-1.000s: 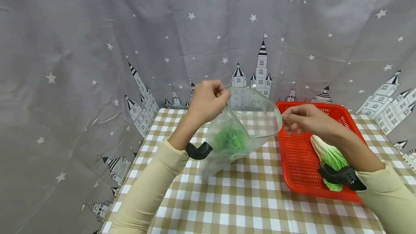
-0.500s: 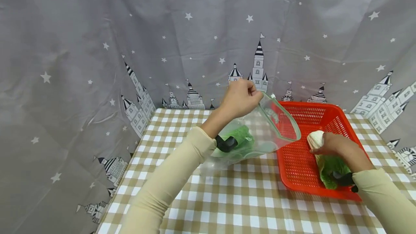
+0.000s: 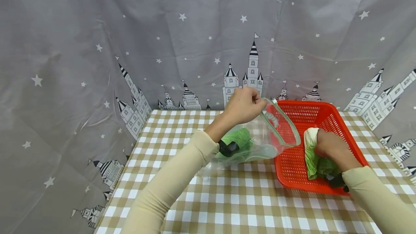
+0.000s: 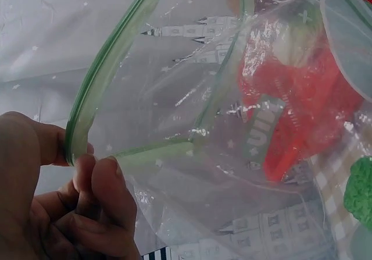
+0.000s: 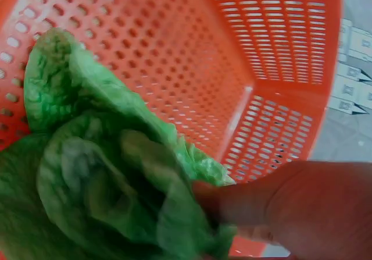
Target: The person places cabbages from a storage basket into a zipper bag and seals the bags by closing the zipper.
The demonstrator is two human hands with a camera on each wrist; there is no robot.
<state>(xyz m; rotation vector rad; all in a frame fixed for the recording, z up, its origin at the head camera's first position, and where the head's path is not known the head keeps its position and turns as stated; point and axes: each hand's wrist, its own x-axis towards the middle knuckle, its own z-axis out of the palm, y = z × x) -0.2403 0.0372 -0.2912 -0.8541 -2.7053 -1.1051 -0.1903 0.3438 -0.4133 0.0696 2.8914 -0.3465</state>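
Note:
My left hand (image 3: 244, 107) pinches the green-edged rim of a clear zip bag (image 3: 259, 129), whose mouth gapes toward the right. In the left wrist view, thumb and fingertips hold the green zip strip (image 4: 107, 56). Inside the bag lies a leafy green vegetable (image 3: 241, 137). My right hand (image 3: 332, 146) reaches down into the red basket (image 3: 290, 169) and grips a napa cabbage (image 3: 310, 145), pale stem end away from me. The right wrist view shows its crinkled leaves (image 5: 87, 167) close up, with the thumb pressed against them; the other fingers are mostly hidden.
The basket's perforated walls (image 5: 273, 33) surround the cabbage. A brown-and-white checked cloth (image 3: 214, 198) covers the table. Behind it hangs a grey curtain (image 3: 182, 46) printed with stars and castles.
My right hand left the bag's rim, went down into the basket and took hold of the cabbage, now turned slightly. My left hand moved right with the bag's mouth, then dipped a little.

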